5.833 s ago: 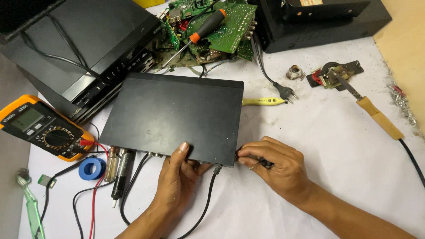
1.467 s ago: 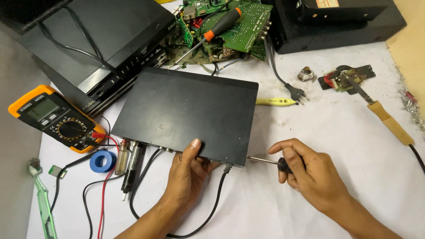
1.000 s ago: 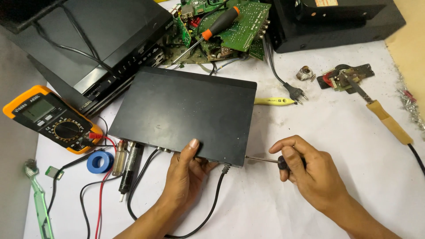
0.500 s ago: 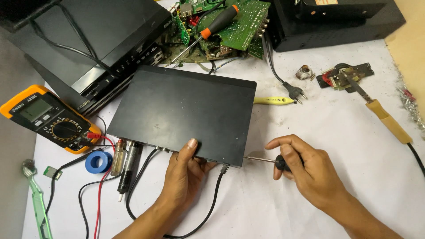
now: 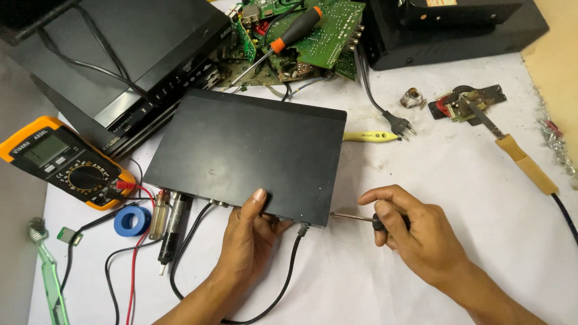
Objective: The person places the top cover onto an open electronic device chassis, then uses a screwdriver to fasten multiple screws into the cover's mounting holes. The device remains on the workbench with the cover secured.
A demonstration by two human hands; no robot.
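A flat black electronics box lies in the middle of the white work surface. My left hand grips its near edge, thumb on top, next to the rear connectors and a black cable. My right hand holds a small black-handled screwdriver level. Its metal tip touches the box's near right corner.
An orange multimeter with red and black leads lies at left, next to blue tape and a green toothbrush. Black devices, green circuit boards and an orange-handled screwdriver crowd the back. A soldering iron and a plug lie at right.
My right hand drew the screwdriver back a little from the box's corner, so its shaft now shows. My left hand stayed on the near edge.
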